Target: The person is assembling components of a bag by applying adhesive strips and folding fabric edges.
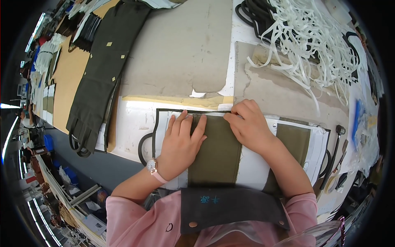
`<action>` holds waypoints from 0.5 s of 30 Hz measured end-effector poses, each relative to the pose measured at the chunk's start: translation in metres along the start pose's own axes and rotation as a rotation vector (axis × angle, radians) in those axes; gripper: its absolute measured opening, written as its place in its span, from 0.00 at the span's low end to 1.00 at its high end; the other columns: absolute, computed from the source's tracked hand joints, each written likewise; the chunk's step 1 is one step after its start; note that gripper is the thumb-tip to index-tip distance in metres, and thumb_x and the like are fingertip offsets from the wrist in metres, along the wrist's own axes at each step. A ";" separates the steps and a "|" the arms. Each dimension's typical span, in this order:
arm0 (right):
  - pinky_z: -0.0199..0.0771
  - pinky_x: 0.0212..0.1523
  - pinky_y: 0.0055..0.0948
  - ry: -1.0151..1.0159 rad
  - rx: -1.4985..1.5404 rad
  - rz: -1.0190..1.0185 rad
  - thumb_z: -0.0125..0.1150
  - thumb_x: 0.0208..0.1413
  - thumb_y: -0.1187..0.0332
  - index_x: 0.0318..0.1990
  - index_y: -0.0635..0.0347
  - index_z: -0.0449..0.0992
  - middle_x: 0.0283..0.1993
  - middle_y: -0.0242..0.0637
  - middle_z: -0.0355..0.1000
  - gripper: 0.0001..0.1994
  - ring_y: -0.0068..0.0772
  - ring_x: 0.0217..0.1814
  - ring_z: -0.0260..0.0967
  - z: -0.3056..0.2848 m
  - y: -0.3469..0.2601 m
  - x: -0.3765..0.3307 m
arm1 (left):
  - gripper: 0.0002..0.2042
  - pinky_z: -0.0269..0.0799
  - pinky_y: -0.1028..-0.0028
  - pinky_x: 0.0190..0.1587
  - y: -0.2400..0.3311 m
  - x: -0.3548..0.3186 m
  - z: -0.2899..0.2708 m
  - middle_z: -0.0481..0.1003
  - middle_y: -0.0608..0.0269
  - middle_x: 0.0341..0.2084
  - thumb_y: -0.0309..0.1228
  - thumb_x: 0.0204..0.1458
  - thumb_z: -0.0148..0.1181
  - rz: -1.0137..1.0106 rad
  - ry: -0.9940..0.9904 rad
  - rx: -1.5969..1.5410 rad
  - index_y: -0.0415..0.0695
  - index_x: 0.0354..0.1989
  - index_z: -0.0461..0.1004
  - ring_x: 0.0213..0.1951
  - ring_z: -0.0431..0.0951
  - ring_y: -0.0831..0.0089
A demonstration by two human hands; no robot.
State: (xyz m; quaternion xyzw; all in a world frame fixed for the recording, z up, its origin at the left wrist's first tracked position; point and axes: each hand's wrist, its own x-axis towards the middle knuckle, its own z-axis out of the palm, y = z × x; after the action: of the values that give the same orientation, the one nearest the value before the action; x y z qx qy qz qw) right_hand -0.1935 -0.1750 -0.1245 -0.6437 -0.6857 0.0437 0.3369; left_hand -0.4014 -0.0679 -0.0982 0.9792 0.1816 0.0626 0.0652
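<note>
Fabric panel, rectangular, striped olive and white (214,154), lies under my left hand (180,140), fingers spread; my right hand (250,125) pinches its dark upper edge

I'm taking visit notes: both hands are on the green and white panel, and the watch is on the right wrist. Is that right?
No: in the head view, the watch is on the left wrist. The left hand and right hand are both on the green and white panel.
</note>
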 end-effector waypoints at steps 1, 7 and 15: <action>0.64 0.44 0.36 0.004 0.010 -0.001 0.64 0.46 0.76 0.36 0.58 0.78 0.34 0.34 0.65 0.08 0.37 0.41 0.63 -0.001 0.001 -0.001 | 0.27 0.65 0.51 0.62 0.000 0.001 -0.001 0.69 0.47 0.48 0.34 0.51 0.66 0.009 -0.003 0.008 0.42 0.60 0.70 0.56 0.70 0.49; 0.65 0.44 0.36 0.014 0.015 0.061 0.64 0.44 0.77 0.37 0.59 0.77 0.36 0.34 0.66 0.10 0.39 0.40 0.64 -0.011 0.006 -0.019 | 0.26 0.64 0.51 0.62 0.001 0.002 -0.002 0.69 0.45 0.47 0.34 0.52 0.64 0.004 -0.029 0.016 0.46 0.62 0.69 0.56 0.69 0.46; 0.66 0.43 0.35 0.070 -0.031 0.065 0.64 0.43 0.78 0.38 0.60 0.77 0.36 0.34 0.66 0.11 0.39 0.40 0.64 -0.009 0.005 -0.020 | 0.26 0.63 0.50 0.62 0.002 0.005 -0.002 0.69 0.44 0.47 0.33 0.53 0.63 0.006 -0.019 0.019 0.53 0.63 0.70 0.55 0.69 0.45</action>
State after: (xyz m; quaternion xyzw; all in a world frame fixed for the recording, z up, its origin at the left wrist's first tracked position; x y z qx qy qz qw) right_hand -0.1857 -0.1955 -0.1286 -0.6719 -0.6527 0.0215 0.3494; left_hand -0.3968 -0.0683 -0.0951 0.9809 0.1786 0.0520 0.0574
